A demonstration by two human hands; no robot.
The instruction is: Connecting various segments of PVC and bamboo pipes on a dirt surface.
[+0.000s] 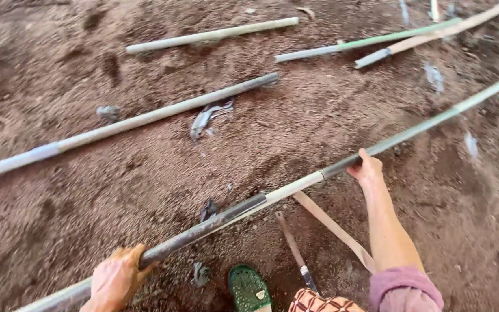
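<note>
A long bamboo pole runs diagonally from the lower left to the upper right, raised above the brown soil. My left hand is wrapped around its dark lower end at the bottom left. My right hand grips the same pole near its middle, arm stretched out with a pink sleeve at the bottom edge. Under the pole lie a flat strip of split bamboo and a dark-handled tool. My green clog rests on the soil below.
More bamboo poles lie on the soil: a long one across the left, a shorter one at the top, two crossing poles at the upper right. Scraps of grey husk are scattered about.
</note>
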